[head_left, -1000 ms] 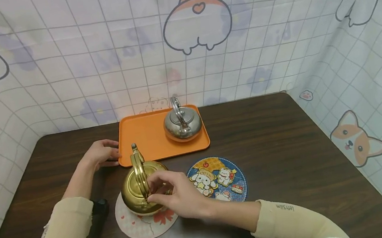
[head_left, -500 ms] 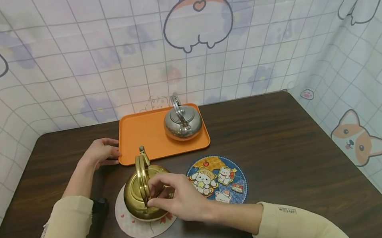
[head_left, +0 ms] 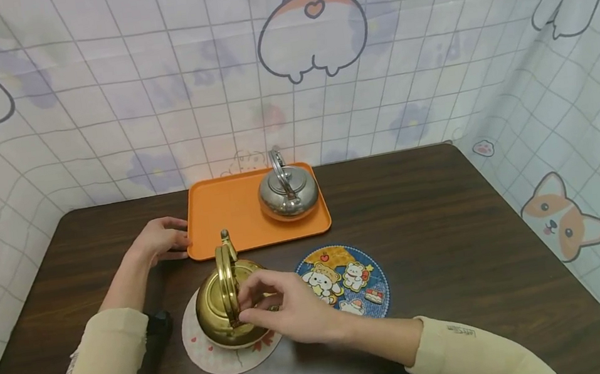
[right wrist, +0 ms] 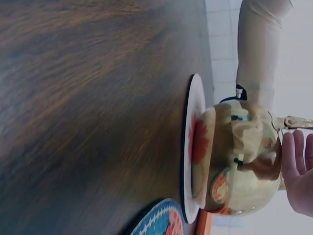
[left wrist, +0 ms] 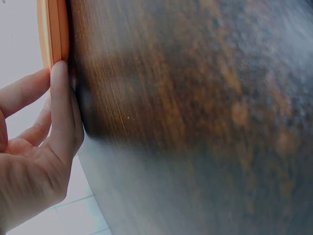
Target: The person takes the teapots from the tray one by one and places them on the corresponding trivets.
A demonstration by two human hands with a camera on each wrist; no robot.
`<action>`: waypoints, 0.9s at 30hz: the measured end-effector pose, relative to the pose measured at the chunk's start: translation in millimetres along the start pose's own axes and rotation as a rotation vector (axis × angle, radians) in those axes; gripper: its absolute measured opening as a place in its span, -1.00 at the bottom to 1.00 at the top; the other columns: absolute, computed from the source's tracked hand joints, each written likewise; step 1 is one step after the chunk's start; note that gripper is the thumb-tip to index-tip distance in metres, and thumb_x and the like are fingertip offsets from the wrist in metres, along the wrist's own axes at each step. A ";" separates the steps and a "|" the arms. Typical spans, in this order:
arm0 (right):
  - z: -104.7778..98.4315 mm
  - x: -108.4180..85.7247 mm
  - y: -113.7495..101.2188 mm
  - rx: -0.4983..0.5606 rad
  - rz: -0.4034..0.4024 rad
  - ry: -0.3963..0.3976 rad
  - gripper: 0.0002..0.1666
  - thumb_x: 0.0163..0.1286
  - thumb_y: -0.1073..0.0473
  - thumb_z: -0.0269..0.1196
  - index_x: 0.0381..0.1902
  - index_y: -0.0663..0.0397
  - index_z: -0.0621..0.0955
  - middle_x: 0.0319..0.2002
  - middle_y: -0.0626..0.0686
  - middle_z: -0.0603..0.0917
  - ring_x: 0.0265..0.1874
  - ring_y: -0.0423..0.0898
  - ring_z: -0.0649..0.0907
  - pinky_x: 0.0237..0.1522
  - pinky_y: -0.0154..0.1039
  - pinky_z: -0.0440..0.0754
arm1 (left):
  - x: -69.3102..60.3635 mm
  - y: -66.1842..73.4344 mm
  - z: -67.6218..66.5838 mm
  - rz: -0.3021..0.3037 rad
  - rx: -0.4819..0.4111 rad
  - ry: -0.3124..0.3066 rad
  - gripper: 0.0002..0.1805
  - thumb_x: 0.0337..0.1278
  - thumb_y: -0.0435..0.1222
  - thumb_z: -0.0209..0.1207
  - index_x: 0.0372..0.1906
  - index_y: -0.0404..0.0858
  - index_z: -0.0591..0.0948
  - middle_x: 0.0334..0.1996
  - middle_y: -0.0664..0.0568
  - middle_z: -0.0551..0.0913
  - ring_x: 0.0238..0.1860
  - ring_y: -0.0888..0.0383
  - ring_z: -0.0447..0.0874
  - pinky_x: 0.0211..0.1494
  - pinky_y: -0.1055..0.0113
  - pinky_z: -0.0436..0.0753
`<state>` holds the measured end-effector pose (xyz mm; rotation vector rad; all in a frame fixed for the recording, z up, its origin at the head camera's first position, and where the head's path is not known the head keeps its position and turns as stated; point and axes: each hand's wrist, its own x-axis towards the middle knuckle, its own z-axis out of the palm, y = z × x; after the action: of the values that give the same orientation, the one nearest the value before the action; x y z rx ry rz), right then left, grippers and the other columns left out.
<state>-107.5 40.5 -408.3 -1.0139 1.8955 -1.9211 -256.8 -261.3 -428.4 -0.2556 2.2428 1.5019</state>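
Observation:
Against the left edge of the orange tray (head_left: 224, 216), the fingers of my left hand (head_left: 156, 240) rest spread; in the left wrist view my left hand (left wrist: 41, 132) touches the rim of the tray (left wrist: 57, 29). The gold kettle (head_left: 216, 308) stands on a round pink floral mat (head_left: 212, 363), its handle upright. Just right of that handle my right hand (head_left: 293, 308) has its fingers bent loosely, nothing visible between them. In the right wrist view my right hand (right wrist: 301, 171) is beside the top of the gold kettle (right wrist: 249, 181).
A silver kettle (head_left: 288, 195) stands on the tray's right part. Right of the pink mat lies a round blue cartoon mat (head_left: 371, 275), partly behind my right hand. The brown table (head_left: 425, 227) meets a patterned wall covering (head_left: 224, 127) at the back and sides.
The gold kettle has shifted slightly right and its handle has turned a little. My right hand has let go of the handle and moved slightly right. My left hand has stayed put.

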 end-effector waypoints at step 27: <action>-62.5 5.9 -0.9 -0.145 0.028 0.141 -0.90 0.53 0.37 0.21 -0.06 0.32 0.60 -0.23 0.11 0.66 -0.26 0.03 0.70 -0.17 -0.06 0.75 | 0.1 -0.8 -1.5 -0.014 -0.008 -0.006 -0.33 0.40 -0.51 0.11 0.51 -0.51 0.15 0.26 -0.44 0.43 -0.23 0.10 0.67 -0.13 0.21 0.78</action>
<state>-150.9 85.2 -399.9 -0.9059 2.1423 -1.9082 -256.9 -263.0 -428.7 -0.2682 2.2268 1.5026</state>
